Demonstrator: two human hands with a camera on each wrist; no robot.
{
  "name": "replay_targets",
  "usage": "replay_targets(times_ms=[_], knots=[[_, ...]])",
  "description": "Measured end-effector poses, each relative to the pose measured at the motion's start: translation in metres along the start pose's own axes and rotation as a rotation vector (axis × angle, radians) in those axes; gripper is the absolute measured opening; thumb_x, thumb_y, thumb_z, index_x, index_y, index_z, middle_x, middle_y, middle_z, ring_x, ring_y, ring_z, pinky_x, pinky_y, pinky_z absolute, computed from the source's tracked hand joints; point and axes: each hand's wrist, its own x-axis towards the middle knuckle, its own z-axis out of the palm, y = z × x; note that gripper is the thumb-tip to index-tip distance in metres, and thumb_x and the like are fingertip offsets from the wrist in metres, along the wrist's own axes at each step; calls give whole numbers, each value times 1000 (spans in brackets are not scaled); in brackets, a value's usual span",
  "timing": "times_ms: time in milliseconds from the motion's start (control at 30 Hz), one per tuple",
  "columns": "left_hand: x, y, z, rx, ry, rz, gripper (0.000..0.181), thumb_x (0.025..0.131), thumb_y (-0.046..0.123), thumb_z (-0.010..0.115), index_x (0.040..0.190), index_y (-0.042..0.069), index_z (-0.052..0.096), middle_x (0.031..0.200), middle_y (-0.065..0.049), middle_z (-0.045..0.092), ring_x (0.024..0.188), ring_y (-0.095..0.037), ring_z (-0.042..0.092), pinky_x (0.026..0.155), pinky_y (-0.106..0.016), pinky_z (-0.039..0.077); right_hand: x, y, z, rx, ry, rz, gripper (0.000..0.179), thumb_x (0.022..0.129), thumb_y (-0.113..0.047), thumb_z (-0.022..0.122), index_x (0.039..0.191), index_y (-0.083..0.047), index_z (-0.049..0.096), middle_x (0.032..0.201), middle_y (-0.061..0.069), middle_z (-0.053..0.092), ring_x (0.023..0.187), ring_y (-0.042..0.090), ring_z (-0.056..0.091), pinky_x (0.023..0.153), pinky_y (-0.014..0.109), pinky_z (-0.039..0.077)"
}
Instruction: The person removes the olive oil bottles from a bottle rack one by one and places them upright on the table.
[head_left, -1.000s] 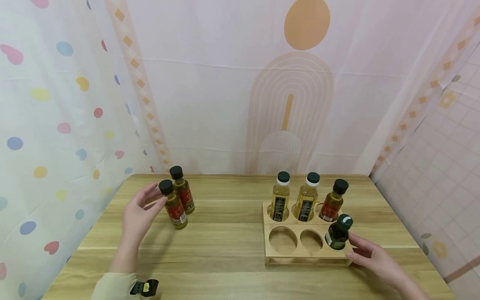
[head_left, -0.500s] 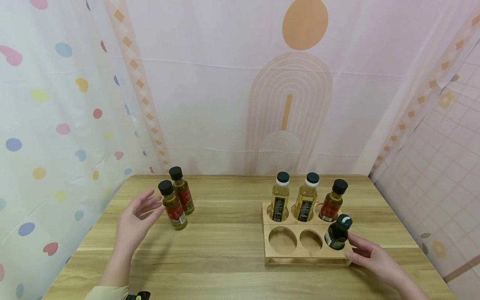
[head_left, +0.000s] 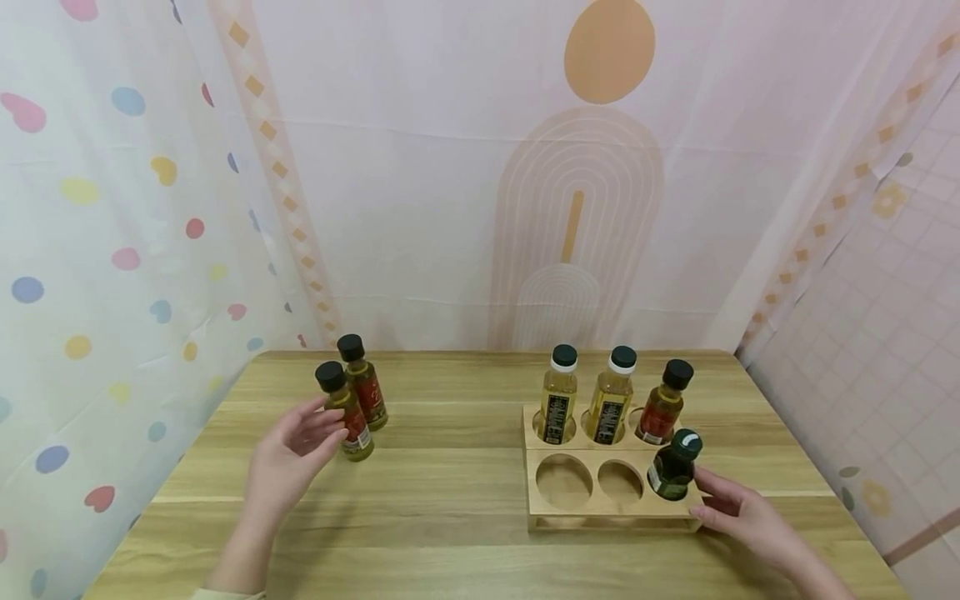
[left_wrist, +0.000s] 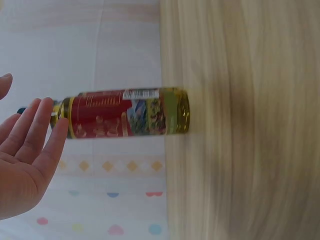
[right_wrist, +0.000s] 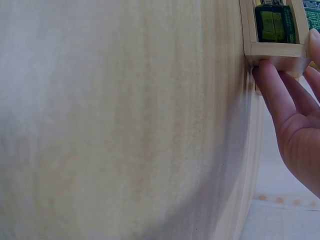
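Two oil bottles with red labels and black caps stand at the left, a front bottle (head_left: 358, 439) and a rear bottle (head_left: 371, 393). My left hand (head_left: 288, 465) is beside the front one, fingers spread loosely and overlapping its label in the head view. In the left wrist view, the extended fingers (left_wrist: 37, 132) overlap the neck end of the red-labelled bottle (left_wrist: 120, 114). At the right, my right hand (head_left: 750, 518) grips the right end of a two-tier wooden bottle rack (head_left: 585, 511), thumb at the front corner, fingers (right_wrist: 275, 92) against the end panel.
Two pale oil bottles with dark green caps, one left (head_left: 558, 400) and one right (head_left: 611, 400), fill upper-tier holes beside a red-labelled bottle (head_left: 662, 412). A dark green bottle (head_left: 672, 471) fills the lower right hole; two lower holes are vacant. A patterned curtain (head_left: 420, 208) hangs behind the table.
My left hand drew back slightly from the front bottle, then came forward to it again, lower along its body. The right hand and rack stay in place.
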Motion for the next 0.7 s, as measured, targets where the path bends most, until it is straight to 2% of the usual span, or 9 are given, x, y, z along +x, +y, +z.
replay_targets(times_ms=[67, 133, 300, 400, 567, 700], knots=[[-2, 0, 6, -11, -8, 13, 53, 86, 0, 75, 134, -4, 54, 113, -21, 69, 92, 1, 66, 80, -12, 51, 0, 0, 0, -6, -2, 7, 64, 98, -11, 62, 143, 20, 29, 142, 46, 27, 116, 37, 57, 82, 20, 52], [-2, -1, 12, -10, -19, 26, 52, 86, 0, 76, 133, -4, 55, 112, -19, 70, 92, 1, 66, 79, -12, 51, 1, 0, 0, -4, -3, 13, 65, 99, -12, 62, 144, 20, 29, 143, 46, 27, 117, 44, 54, 83, 20, 52], [-3, -5, 27, -7, -53, 56, 48, 84, -2, 76, 129, -3, 58, 109, -16, 72, 91, -4, 68, 78, -15, 53, 2, -2, -1, -4, -1, 17, 65, 99, -14, 62, 144, 19, 29, 143, 45, 28, 118, 48, 51, 83, 19, 51], [-6, -4, 36, -9, -76, 54, 47, 84, -2, 76, 128, 0, 60, 106, -14, 72, 90, -8, 69, 77, -18, 54, 2, -2, 0, -5, -2, 11, 65, 98, -13, 62, 144, 19, 29, 143, 46, 28, 117, 48, 52, 84, 19, 51], [-9, 0, 50, -34, -125, -9, 46, 84, 4, 78, 127, 3, 62, 107, -11, 72, 92, -18, 70, 79, -24, 56, 1, 0, 1, -6, 0, -14, 64, 98, -9, 63, 143, 20, 29, 141, 47, 28, 114, 36, 59, 83, 21, 53], [-10, 2, 62, -71, -159, -42, 48, 84, 5, 78, 129, 3, 61, 109, -13, 72, 95, -23, 70, 82, -29, 56, 1, 1, 1, -11, 3, -30, 62, 97, -7, 63, 142, 20, 30, 140, 47, 29, 112, 25, 61, 83, 20, 53]])
